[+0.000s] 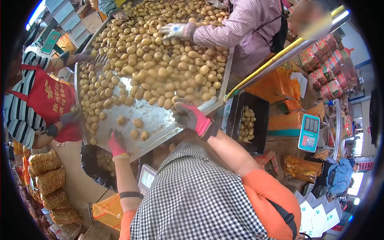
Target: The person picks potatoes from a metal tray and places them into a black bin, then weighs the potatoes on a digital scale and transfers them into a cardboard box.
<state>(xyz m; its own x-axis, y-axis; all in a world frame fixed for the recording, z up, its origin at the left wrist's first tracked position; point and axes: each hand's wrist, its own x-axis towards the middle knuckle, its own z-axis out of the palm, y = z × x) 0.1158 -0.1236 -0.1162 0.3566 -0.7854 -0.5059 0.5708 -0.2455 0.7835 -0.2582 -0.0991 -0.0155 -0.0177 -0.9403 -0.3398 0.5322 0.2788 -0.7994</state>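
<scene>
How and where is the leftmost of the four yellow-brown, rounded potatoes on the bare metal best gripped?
Probably by the rounded sides of the leftmost potato, coming down from the near side with the pink-and-grey gloved left hand. The silvery metal surface shows around it, so thumb and fingers should fit.

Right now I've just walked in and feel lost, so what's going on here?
People are gathered around a metal table heaped with potatoes. The camera wearer's gloved right hand is at the heap's near edge, the left hand by the table's rim. Opposite, a co-worker's white glove is on the potatoes. A black bin holds more.
</scene>
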